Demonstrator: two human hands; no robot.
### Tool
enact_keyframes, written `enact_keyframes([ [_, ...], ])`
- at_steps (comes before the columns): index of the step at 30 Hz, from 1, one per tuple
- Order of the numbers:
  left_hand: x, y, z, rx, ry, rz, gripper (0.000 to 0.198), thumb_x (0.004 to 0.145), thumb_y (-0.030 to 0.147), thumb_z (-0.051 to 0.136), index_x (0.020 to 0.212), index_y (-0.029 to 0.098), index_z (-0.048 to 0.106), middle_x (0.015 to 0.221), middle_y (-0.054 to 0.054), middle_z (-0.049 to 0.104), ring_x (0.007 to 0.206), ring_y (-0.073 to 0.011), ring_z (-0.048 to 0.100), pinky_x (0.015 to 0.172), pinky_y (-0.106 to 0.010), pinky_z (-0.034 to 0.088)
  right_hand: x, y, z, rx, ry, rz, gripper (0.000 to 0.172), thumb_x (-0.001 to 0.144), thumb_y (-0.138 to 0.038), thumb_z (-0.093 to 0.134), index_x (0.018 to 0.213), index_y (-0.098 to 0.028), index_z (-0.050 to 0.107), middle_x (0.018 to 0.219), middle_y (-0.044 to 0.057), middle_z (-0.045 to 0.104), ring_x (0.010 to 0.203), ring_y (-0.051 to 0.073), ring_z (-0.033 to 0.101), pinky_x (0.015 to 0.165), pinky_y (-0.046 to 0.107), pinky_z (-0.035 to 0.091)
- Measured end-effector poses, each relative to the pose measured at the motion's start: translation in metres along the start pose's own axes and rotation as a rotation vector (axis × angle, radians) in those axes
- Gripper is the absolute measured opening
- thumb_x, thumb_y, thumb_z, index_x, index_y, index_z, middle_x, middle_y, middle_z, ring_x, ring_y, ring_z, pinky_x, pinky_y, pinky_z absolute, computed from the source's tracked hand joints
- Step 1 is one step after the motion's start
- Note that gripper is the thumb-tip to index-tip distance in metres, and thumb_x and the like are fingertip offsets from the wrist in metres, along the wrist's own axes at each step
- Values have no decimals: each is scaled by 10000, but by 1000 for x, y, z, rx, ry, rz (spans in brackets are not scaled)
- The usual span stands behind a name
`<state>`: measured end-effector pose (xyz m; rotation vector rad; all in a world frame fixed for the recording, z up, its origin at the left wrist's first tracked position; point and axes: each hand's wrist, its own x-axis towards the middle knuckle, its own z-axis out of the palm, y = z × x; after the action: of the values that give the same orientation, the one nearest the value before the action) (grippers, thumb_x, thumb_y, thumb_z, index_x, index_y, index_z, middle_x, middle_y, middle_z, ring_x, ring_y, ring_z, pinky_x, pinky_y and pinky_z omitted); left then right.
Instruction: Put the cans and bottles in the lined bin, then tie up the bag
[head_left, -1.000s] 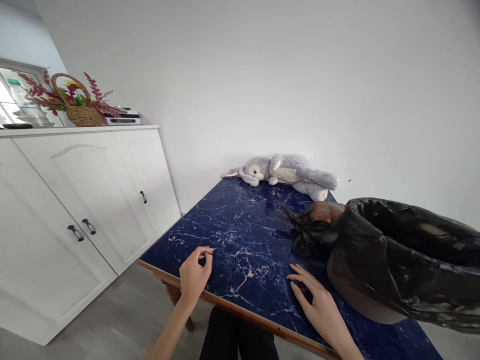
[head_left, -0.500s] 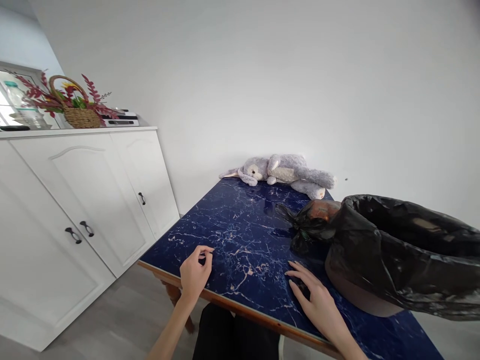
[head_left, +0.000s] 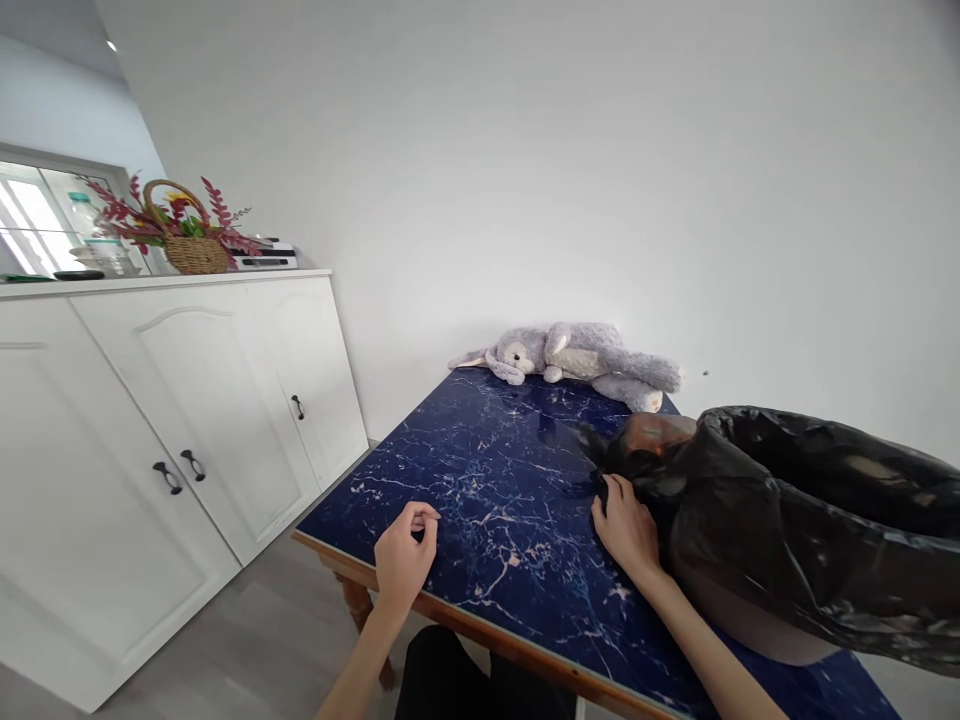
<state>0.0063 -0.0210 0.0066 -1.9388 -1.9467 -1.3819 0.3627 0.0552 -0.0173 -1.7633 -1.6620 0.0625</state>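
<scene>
My right hand (head_left: 626, 530) is curled around the knotted end of a small tied black bag (head_left: 637, 455) lying on the dark blue marble table (head_left: 480, 470). That bag rests against a round bin lined with a large black plastic bag (head_left: 810, 530) at the right. My left hand (head_left: 405, 555) rests near the table's front edge with thumb and forefinger pinched together; nothing can be made out between them.
A grey plush rabbit (head_left: 577, 352) lies at the far end of the table by the white wall. White cabinets (head_left: 187, 400) run along the left, bearing a wicker basket of red flowers (head_left: 187, 235). Grey floor shows between cabinets and table.
My right hand has moved from lying flat on the table up to the tied black bag and closed on it. The view has shifted slightly. My left hand stays in place.
</scene>
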Motion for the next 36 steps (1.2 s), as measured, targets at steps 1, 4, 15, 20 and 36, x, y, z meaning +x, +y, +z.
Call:
enact_keyframes([
  [1, 0, 0, 0, -3, -11, 1, 198, 1003, 356, 515, 923, 283, 681, 854, 16, 799, 798, -202, 776, 677, -269, 547, -4, 0, 2, 18, 3, -10, 444, 990, -286, 447, 1371, -104, 586, 1402, 260, 587, 1048, 371, 727, 895, 487, 553],
  [4, -1, 0, -1, 0, -26, -3, 199, 999, 373, 520, 920, 282, 679, 835, 12, 794, 790, -207, 774, 671, -270, 537, -22, -4, 3, 111, -12, -63, 401, 1011, -365, 459, 1307, -135, 602, 1316, 225, 631, 1015, 338, 723, 897, 463, 561],
  [15, -3, 4, -5, 21, -119, 34, 199, 999, 347, 507, 919, 279, 676, 773, 15, 734, 716, -188, 714, 676, -271, 512, -80, -47, -25, 699, -354, -182, 474, 1104, -576, 374, 1281, -224, 637, 1158, 107, 752, 764, 184, 688, 709, 282, 562],
  [20, -23, 37, -7, -131, -275, 220, 214, 1001, 277, 524, 1193, 274, 618, 1160, -80, 707, 1013, -231, 724, 881, -348, 582, -96, -71, -36, 762, -448, -245, 411, 1113, -503, 388, 1325, -227, 607, 1188, 109, 737, 849, 190, 704, 756, 291, 570],
  [36, -50, 81, -3, -79, -141, 491, 277, 932, 184, 638, 1201, 253, 639, 1191, -120, 634, 1072, -299, 654, 903, -430, 587, -117, -100, -98, 416, -553, -431, 410, 1074, -275, 437, 1481, -323, 446, 1303, 83, 640, 804, 191, 700, 722, 330, 559],
])
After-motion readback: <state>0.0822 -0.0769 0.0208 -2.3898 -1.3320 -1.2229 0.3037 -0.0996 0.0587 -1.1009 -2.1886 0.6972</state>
